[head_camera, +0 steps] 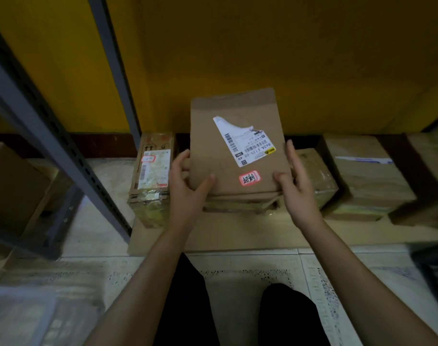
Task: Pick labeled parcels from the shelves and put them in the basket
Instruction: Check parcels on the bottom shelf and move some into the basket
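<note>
Here, both hands [188, 189] [297, 187] grip parcel [210, 136]

Left hand [188, 193], right hand [300, 193] and forearms [148, 283] bare; trousers [185, 308] black.

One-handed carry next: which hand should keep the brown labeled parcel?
Left, probably. The left hand has its fingers curled round the left edge of the flat cardboard parcel, thumb across its face. The right hand only pinches the lower right corner, fingers nearly straight along the edge.
</note>
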`<state>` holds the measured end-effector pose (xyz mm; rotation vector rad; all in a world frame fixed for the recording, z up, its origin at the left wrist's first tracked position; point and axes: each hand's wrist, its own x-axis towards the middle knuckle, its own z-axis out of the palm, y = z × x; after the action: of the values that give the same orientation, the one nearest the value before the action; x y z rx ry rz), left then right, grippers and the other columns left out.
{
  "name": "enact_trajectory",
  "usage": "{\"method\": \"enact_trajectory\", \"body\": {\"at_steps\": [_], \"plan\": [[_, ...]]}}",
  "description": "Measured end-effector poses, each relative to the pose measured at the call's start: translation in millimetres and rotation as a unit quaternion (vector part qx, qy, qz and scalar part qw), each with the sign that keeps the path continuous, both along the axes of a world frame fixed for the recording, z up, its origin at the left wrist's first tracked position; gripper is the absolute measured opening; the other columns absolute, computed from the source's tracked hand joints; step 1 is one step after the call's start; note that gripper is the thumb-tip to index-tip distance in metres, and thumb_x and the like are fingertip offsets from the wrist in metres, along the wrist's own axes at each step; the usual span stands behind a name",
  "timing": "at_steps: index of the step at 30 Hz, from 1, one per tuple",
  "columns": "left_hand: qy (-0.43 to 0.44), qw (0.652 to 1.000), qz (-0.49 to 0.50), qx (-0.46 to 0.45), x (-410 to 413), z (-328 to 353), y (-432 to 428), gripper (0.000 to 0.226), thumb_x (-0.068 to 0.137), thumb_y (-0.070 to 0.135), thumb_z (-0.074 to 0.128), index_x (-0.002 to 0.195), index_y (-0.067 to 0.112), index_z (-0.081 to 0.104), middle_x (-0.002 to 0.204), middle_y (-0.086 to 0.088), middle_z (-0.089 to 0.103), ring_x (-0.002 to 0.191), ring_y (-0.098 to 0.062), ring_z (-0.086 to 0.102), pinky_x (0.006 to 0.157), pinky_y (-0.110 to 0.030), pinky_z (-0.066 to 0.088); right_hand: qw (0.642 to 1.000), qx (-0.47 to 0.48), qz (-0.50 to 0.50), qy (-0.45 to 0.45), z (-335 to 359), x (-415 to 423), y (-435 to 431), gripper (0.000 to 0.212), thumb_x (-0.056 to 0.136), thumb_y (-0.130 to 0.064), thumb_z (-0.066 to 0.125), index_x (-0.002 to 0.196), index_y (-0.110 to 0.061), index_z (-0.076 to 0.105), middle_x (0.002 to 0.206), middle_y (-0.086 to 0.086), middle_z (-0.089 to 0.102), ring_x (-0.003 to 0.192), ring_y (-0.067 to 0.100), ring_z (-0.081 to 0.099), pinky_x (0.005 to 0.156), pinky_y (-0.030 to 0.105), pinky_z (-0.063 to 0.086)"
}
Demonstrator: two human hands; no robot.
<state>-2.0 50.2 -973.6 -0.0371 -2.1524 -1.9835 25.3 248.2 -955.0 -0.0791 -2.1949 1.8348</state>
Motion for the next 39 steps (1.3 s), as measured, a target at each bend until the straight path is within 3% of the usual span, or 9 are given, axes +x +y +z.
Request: {"method": "enact_trajectory", "body": {"at_steps": [5,11,16,20,24,27,31,37,39], "plan": [[0.014,0.996,-0.088,0.008,6.8,49.5,21.5,0.045,0.084,0.011,0.064,0.119,0.028,0.042,0.083,0.009,0.048,0.068,0.008,0.053,0.058,-0.011,0.048,0.998,0.017,-0.047,0.024,20.1,52.9,25.4,0.054,0.092,-0.001,0.040,0.127,-0.041,0.037,0.125,-0.033,0.037,0.109,-0.030,0.036,0.084,-0.006,0.031],[-0.013,0.968,-0.248,-0.026,48.6,94.2,111.4,0.064,0.085,0.006,0.062,0.137,0.026,0.031,0.120,-0.006,0.045,0.106,-0.018,0.053,0.087,-0.034,0.050,0.985,0.002,-0.170,0.028,38.9,143.5,86.3,0.044,0.085,-0.011,0.042,0.117,-0.039,0.053,0.121,-0.029,0.051,0.110,-0.022,0.045,0.085,-0.003,0.032],[0.003,0.915,-0.397,-0.074,79.1,127.7,213.0,0.074,0.088,0.001,0.051,0.144,0.035,0.020,0.122,0.022,0.038,0.107,0.003,0.048,0.081,-0.009,0.045,0.969,0.043,-0.243,0.017,61.9,206.6,161.7,0.044,0.090,0.005,0.042,0.120,-0.025,0.054,0.119,-0.020,0.051,0.103,-0.023,0.046,0.087,-0.001,0.032],[0.013,0.859,-0.484,-0.168,115.6,139.8,301.0,0.058,0.088,0.005,0.049,0.137,0.035,0.038,0.131,0.008,0.040,0.116,-0.008,0.044,0.091,-0.012,0.040,0.949,0.087,-0.301,-0.031,67.9,277.1,216.3,0.040,0.090,-0.002,0.046,0.117,-0.031,0.055,0.123,-0.010,0.052,0.112,0.001,0.046,0.099,0.018,0.034],[0.085,0.791,-0.567,-0.214,163.6,145.3,394.3,0.043,0.086,0.009,0.053,0.125,0.029,0.052,0.138,0.001,0.043,0.127,-0.012,0.039,0.105,-0.019,0.029,0.909,0.080,-0.408,-0.031,68.2,352.2,265.7,0.045,0.077,-0.022,0.040,0.117,-0.036,0.056,0.124,-0.012,0.051,0.110,-0.003,0.046,0.093,0.009,0.035],[0.120,0.764,-0.603,-0.198,201.4,146.6,466.1,0.038,0.083,0.010,0.057,0.118,0.025,0.056,0.129,0.000,0.047,0.120,-0.010,0.042,0.094,-0.011,0.028,0.865,0.091,-0.494,-0.014,70.8,391.0,307.2,0.043,0.079,-0.019,0.043,0.116,-0.037,0.053,0.122,-0.012,0.051,0.110,-0.007,0.044,0.089,-0.001,0.031],[0.166,0.755,-0.607,-0.186,250.8,132.3,559.8,0.027,0.076,0.016,0.066,0.101,0.023,0.058,0.113,-0.004,0.046,0.103,-0.013,0.047,0.084,-0.004,0.028,0.802,0.106,-0.588,-0.032,64.4,433.9,366.4,0.042,0.084,-0.022,0.064,0.124,-0.031,0.053,0.127,-0.002,0.052,0.120,0.014,0.048,0.106,0.031,0.036],[0.155,0.687,-0.680,-0.203,296.8,85.6,669.8,0.034,0.083,0.016,0.064,0.115,0.008,0.055,0.125,-0.011,0.048,0.116,-0.018,0.047,0.090,-0.011,0.028,0.729,0.102,-0.673,-0.072,39.8,463.8,443.6,0.051,0.083,-0.023,0.066,0.131,-0.020,0.050,0.128,0.007,0.047,0.111,0.005,0.044,0.095,0.009,0.031],[0.140,0.658,-0.702,-0.234,297.7,69.4,695.9,0.042,0.084,0.022,0.064,0.123,0.012,0.050,0.133,-0.006,0.043,0.122,-0.017,0.042,0.096,-0.018,0.030,0.726,0.104,-0.674,-0.091,26.4,460.3,466.2,0.053,0.084,-0.025,0.065,0.133,-0.022,0.047,0.134,0.007,0.043,0.114,0.008,0.043,0.097,0.016,0.033]]}}
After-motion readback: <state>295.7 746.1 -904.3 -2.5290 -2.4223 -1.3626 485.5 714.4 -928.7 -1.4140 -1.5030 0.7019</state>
